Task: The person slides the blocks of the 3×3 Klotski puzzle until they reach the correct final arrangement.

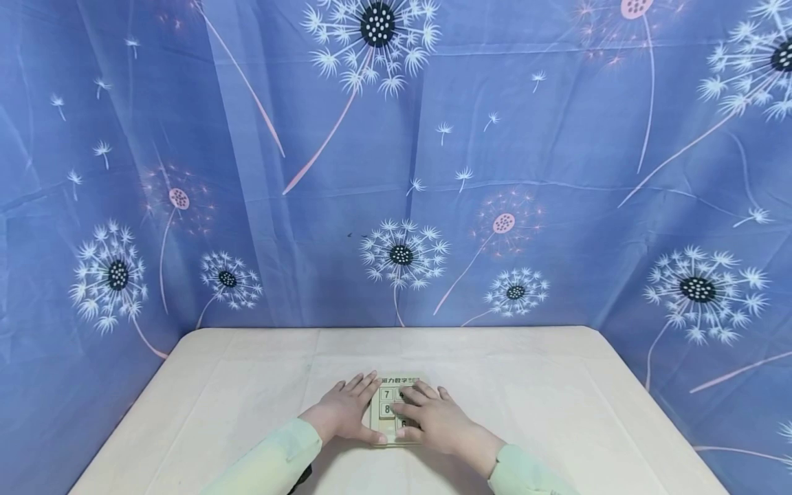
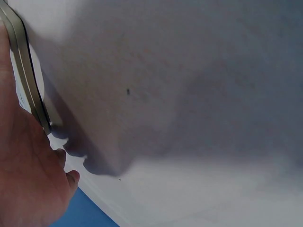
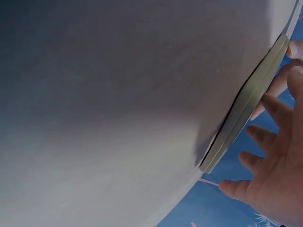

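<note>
Can see a blue curtain (image 1: 322, 227) with dandelion print hanging behind a pale table (image 1: 247, 385), and above this table the right hand (image 1: 436, 419), with fingers apart and extended over the right part of a number board (image 1: 388, 425), and the left hand (image 1: 346, 410), also with fingers apart, along its left edge. Can find the board lying flat between both hands, with tiles 7 (image 1: 386, 394) and 8 (image 1: 386, 410) visible at left; cannot tell how firmly the fingertips press.

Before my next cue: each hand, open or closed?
Left hand: open, fingers spread, at the number puzzle.
Right hand: open, fingers over its tiles.
</note>
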`<state>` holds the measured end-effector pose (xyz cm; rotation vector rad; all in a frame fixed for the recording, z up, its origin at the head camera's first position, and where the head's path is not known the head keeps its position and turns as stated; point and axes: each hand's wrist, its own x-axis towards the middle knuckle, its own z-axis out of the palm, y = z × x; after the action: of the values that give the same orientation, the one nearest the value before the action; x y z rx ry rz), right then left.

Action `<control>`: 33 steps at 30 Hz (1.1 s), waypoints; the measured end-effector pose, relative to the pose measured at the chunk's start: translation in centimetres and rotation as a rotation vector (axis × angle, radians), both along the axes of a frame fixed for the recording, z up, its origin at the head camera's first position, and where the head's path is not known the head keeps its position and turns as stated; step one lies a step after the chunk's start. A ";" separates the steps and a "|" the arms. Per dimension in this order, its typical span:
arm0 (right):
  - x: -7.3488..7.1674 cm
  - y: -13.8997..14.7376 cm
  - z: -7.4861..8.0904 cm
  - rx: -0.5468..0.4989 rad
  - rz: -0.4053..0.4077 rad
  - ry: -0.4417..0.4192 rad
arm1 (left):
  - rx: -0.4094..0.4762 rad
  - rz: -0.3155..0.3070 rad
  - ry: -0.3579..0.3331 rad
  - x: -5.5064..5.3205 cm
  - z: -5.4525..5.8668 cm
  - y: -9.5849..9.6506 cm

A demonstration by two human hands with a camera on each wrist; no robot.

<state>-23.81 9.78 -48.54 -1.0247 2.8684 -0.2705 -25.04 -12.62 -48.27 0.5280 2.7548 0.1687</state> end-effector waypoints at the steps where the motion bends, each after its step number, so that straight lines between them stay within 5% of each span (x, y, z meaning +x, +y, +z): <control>1: 0.0 0.0 0.0 0.003 -0.003 -0.006 | -0.002 0.000 0.000 0.0 0.0 0.0; 33: 1.2 0.4 0.1 -0.002 0.023 0.005 | -0.023 0.011 0.009 0.0 0.2 0.1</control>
<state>-22.62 10.17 -48.41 -1.0602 2.8595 -0.2692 -24.99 -12.50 -48.07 0.5088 2.7650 0.1371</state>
